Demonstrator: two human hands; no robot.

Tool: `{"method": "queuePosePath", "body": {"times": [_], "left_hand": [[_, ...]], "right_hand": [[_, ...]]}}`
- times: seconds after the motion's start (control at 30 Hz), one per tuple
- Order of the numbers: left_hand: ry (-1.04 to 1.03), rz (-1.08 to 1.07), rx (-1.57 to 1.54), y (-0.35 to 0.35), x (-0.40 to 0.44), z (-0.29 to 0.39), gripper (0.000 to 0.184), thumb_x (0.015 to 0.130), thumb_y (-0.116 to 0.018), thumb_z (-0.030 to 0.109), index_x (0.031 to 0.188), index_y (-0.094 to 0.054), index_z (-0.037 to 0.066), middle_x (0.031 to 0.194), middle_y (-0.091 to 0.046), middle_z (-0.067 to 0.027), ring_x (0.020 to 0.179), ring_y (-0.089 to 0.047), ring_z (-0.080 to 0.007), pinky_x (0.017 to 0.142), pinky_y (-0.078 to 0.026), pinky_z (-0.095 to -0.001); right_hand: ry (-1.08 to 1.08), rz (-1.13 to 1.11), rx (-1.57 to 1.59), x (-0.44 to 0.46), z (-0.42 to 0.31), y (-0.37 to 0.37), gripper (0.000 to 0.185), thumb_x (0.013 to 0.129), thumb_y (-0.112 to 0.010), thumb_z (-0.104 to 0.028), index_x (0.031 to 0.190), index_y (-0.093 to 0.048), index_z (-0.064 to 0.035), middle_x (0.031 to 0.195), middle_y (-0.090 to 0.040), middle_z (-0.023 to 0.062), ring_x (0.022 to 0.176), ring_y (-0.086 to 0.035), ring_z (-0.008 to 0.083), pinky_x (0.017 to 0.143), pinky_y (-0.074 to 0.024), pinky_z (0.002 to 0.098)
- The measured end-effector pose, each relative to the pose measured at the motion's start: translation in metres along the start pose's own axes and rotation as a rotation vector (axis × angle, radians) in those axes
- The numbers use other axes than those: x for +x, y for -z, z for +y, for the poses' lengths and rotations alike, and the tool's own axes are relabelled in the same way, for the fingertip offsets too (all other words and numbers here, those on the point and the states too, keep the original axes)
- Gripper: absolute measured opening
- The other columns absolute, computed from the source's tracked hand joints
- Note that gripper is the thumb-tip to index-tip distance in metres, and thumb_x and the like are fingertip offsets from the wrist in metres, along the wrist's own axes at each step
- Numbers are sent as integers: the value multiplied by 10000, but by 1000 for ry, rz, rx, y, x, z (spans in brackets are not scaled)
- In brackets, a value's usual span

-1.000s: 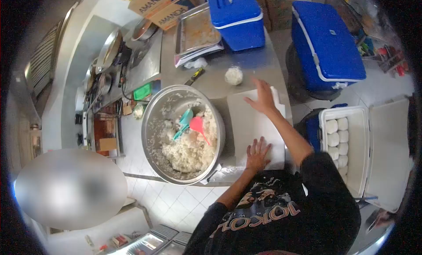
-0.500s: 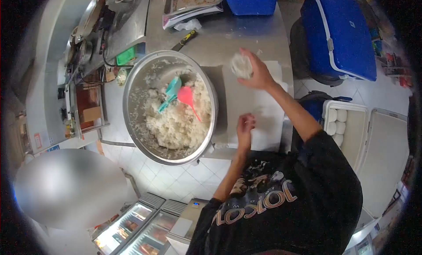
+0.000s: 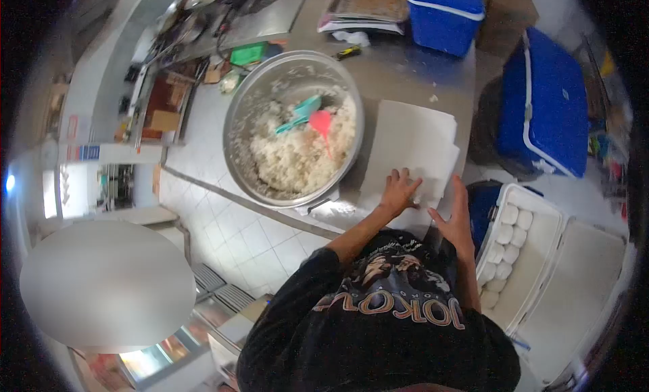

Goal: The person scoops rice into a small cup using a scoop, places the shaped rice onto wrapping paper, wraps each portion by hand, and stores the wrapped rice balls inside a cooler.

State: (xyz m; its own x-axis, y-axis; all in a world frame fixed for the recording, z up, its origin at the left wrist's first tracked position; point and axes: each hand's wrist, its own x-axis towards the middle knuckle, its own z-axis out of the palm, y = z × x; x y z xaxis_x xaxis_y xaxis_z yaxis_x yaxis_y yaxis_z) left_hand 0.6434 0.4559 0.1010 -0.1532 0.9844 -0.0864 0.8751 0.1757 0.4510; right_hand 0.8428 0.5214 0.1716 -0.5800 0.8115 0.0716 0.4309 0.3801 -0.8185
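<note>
My left hand (image 3: 400, 192) rests with spread fingers on the near part of a stack of white paper sheets (image 3: 412, 138). To its right, my right hand (image 3: 456, 223) is at the stack's near right edge, fingers stretched and thumb apart; I see nothing held in it. Left of the paper stands a big metal pot (image 3: 233, 145) of cooked white rice (image 3: 291, 162). On the rice lie a teal scoop (image 3: 301, 113) and a pink-red scoop (image 3: 320, 121).
An open white cooler box (image 3: 534, 284) holding several round white bundles (image 3: 503, 250) stands at right. Blue coolers (image 3: 544, 108) (image 3: 443, 20) are farther back. Trays (image 3: 368, 6) and a yellow-black handled tool (image 3: 348, 52) lie on the steel table (image 3: 392, 77).
My right hand has come back toward my body, and the clump of rice it held is out of sight. My left hand has lowered onto the paper. The camera view has shifted.
</note>
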Motion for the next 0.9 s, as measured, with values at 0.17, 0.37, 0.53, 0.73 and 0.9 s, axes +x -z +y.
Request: {"method": "queuePosePath", "body": {"times": [0.17,0.37,0.53,0.73,0.9], "left_hand": [[49,289,-379,65,-18,16,827,636,-922,312,1312,-503,86,1225,-474,-186,1138,-506,-359,953,-463,-460],[145,596,-1236,169,-108,5,569,914,-629,373,1351,-458,50,1248,-522,-158,1150,-529,-266,995,-431,-386],[341,1278,-1256,193,-174,-80,554,943,-563,385,1352,-414,43,1236,-513,-122,1127,-544,-228,967,-457,-363],[459,1699,-1183,227,-205,-197,458,974,-490,330,1331,-442,46,1203,-545,-100,1146,-557,-242,985,-464,-373],[619,1662,-1152,189,-218,-268,467,989,-489,355,1341,-451,52,1191,-569,-112,1113,-583,-269,966,-481,-383]], "right_hand": [[-67,32,31,22,-33,21,665,845,-776,-207,1403,-474,-7,1367,-534,229,1249,-546,390,1059,-429,462],[143,-148,127,121,-194,-28,180,878,-733,-229,975,-676,-88,897,-719,108,878,-696,261,759,-524,433],[279,-604,-569,214,-198,-190,191,810,-711,-168,925,-668,-22,928,-722,186,867,-703,364,761,-552,460],[307,-728,-895,245,-155,-265,314,771,-656,-46,1068,-586,28,952,-695,252,904,-697,416,805,-565,481],[144,-659,-957,244,-176,-270,421,771,-596,28,1179,-490,44,927,-678,277,905,-684,434,806,-549,512]]}}
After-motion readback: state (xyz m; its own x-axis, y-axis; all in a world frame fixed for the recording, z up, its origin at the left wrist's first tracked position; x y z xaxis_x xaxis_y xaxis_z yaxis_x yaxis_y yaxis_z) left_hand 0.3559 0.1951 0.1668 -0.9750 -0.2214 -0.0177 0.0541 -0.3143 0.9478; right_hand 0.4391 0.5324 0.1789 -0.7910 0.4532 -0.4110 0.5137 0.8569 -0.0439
